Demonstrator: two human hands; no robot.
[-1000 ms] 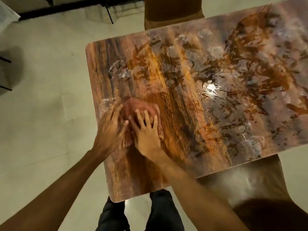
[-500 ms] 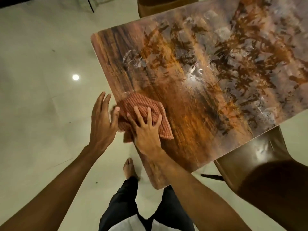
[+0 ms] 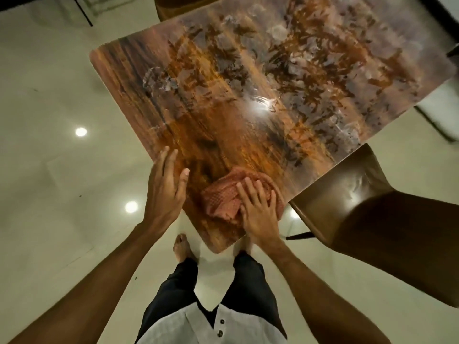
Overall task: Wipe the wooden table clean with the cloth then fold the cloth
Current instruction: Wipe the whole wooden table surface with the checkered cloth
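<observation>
Table [image 3: 248, 95]: glossy wood-grain top with pale smears and a bright light reflection near the middle. Cloth [image 3: 223, 194]: red-checked, bunched, lying at the near corner of the table. Right hand [image 3: 258, 214]: flat, fingers spread, pressed on the cloth. Left hand [image 3: 166, 187]: open, fingers extended, at the table's left edge, just beside the cloth and apart from it. Chair [image 3: 360, 194]: brown, at the table's right edge. Bare feet on a pale floor [image 3: 49, 194] below the corner.
</observation>
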